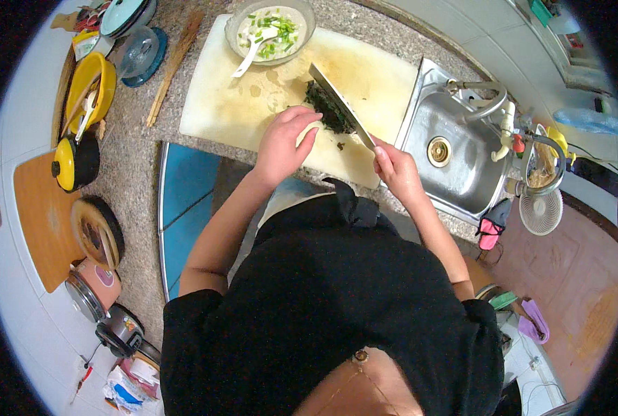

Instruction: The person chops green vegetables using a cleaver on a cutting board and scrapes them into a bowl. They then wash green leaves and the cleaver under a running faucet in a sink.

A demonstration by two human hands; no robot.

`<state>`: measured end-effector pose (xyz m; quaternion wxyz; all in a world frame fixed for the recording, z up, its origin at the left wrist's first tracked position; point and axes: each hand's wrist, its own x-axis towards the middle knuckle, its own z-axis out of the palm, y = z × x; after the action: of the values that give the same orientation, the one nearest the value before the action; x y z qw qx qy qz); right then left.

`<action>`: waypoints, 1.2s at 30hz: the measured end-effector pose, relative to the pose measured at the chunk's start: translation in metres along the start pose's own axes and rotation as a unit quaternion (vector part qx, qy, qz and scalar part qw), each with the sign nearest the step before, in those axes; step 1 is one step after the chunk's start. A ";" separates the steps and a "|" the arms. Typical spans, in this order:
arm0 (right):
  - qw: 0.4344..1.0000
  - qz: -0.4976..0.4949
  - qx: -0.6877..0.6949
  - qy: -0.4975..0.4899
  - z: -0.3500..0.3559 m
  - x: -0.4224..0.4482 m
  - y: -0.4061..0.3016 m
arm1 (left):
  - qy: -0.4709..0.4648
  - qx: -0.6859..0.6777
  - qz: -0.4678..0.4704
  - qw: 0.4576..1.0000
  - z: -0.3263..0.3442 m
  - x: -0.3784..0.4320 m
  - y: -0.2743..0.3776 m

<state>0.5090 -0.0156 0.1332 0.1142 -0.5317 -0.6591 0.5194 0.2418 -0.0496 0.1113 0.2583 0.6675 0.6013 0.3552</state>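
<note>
On the pale, stained cutting board (pixel 215 99) lies a heap of dark chopped leafy greens (pixel 330 112). My right hand (pixel 398 169) grips the handle of a cleaver (pixel 343 104), whose blade stands along the right side of the heap. To the left of the greens, my left hand (pixel 288 140) has its fingers apart, holds nothing, and reaches the heap's edge with its fingertips. A few dark scraps lie below the heap. At the board's top edge rests a glass bowl (pixel 229 39) of pale mixture topped with chopped scallions (pixel 286 39), a white spoon (pixel 249 57) leaning in it.
Right of the board is a steel sink (pixel 465 182) with a faucet (pixel 486 86). On the left stand a bundle of thin sticks (pixel 171 75), a yellow basin (pixel 112 86), a black pot with a yellow lid (pixel 88 164), a round wooden board (pixel 88 223) and a rice cooker (pixel 121 325).
</note>
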 end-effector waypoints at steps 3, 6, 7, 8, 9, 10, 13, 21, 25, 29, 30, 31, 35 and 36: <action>0.999 0.001 -0.051 -0.005 0.005 0.014 0.017 | 0.016 -0.005 -0.050 0.999 0.012 -0.002 -0.030; 0.996 -0.054 -0.071 -0.019 -0.008 0.017 0.011 | 0.070 -0.062 -0.138 0.986 0.011 -0.006 -0.046; 0.994 -0.068 -0.080 -0.029 -0.012 0.012 0.008 | 0.102 -0.070 -0.129 0.984 0.005 -0.014 -0.045; 0.992 -0.042 -0.090 -0.073 -0.020 0.007 0.002 | 0.135 -0.077 -0.120 0.980 -0.001 -0.021 -0.046; 0.990 -0.062 -0.095 -0.087 -0.023 0.004 0.006 | 0.171 -0.085 -0.106 0.976 -0.008 -0.024 -0.047; 0.986 -0.082 -0.101 -0.101 -0.025 -0.001 0.011 | 0.188 -0.074 -0.110 0.973 -0.012 -0.028 -0.049; 0.974 -0.096 -0.113 -0.170 -0.031 -0.001 0.017 | 0.165 -0.053 -0.187 0.967 -0.027 -0.038 -0.051; 0.971 -0.093 -0.126 -0.178 -0.032 0.052 0.013 | 0.196 -0.193 -0.173 0.946 0.006 -0.034 -0.044; 0.984 -0.096 -0.090 -0.121 -0.025 0.058 -0.009 | 0.209 -0.156 -0.125 0.957 0.014 -0.025 -0.040; 0.993 -0.054 -0.077 -0.066 -0.015 0.038 -0.013 | 0.158 -0.095 -0.069 0.980 -0.001 -0.015 -0.009; 0.994 -0.053 -0.082 -0.045 -0.007 0.037 -0.003 | 0.135 -0.068 -0.053 0.987 -0.002 -0.013 -0.005; 0.994 -0.054 -0.085 -0.029 0.000 0.037 0.003 | 0.097 -0.037 -0.062 0.993 -0.001 -0.012 -0.007; 0.999 -0.005 -0.039 -0.028 -0.002 0.024 -0.010 | 0.045 0.024 -0.060 0.997 -0.004 -0.003 -0.002; 0.999 -0.006 -0.024 -0.031 -0.004 0.019 -0.011 | 0.054 0.018 -0.028 0.998 -0.015 0.001 0.017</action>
<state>0.4979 0.0032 0.1361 0.0840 -0.5144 -0.6776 0.5188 0.2401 -0.0520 0.1338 0.2230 0.6347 0.6393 0.3724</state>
